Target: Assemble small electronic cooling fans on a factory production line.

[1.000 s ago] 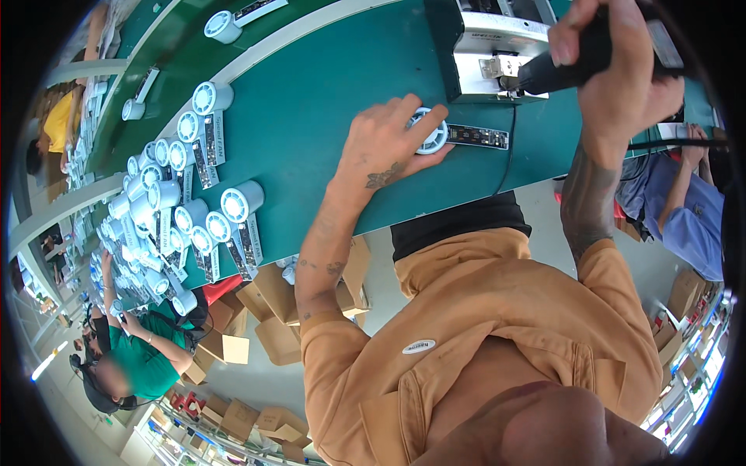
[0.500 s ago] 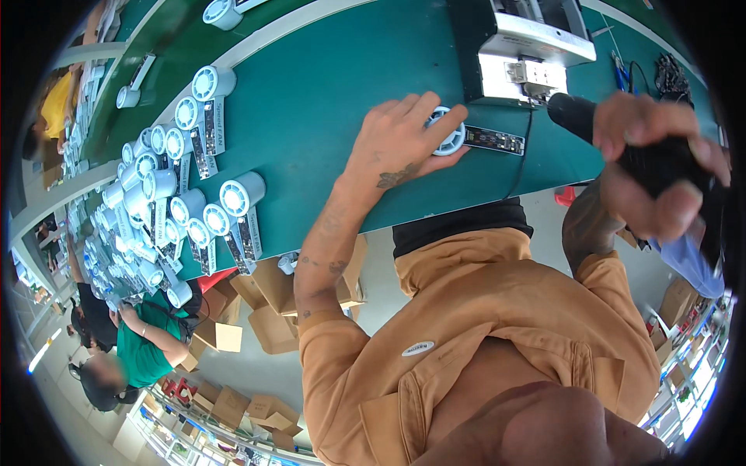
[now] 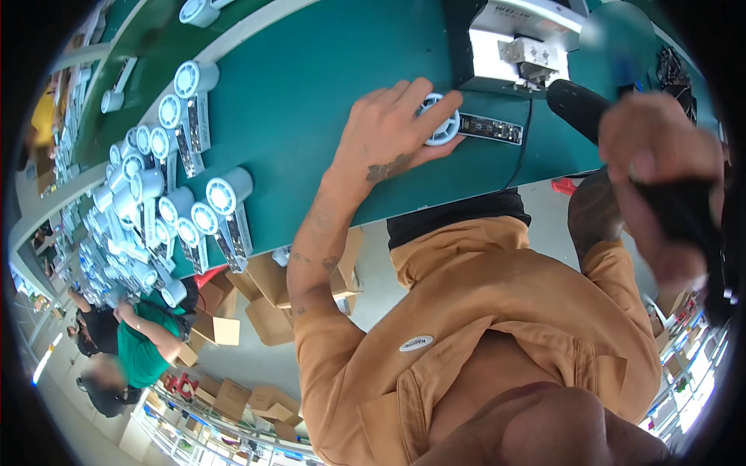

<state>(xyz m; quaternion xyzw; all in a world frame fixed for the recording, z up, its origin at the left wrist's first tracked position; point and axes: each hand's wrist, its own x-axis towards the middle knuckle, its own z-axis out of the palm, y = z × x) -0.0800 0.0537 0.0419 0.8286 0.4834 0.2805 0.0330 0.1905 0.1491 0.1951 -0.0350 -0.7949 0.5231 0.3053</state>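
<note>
My left hand [image 3: 386, 132] has its thumb and fingers wrapped round the pale blue round head of a small handheld fan [image 3: 444, 133]. The fan lies on the green bench with its handle pointing right; a dark circuit board [image 3: 491, 129] shows along that handle. My right hand [image 3: 657, 167] is closed round a black hand-held tool [image 3: 576, 111] and raised at the right, close to the camera. Motion blurs this hand, and the tool's exact kind cannot be made out. A rounded end of the tool points toward the bench, right of the fan.
Many similar fans [image 3: 227, 192] stand crowded at the left of the green bench [image 3: 311, 70]. Beyond the fan is a metal machine [image 3: 528, 58] with a black cable [image 3: 525, 144]. Open cardboard boxes [image 3: 268, 318] lie below; a person in green [image 3: 148, 342] is at lower left.
My right hand has moved slightly down with the black tool, which has turned a little. My left hand still grips the fan; the view has shifted slightly.
</note>
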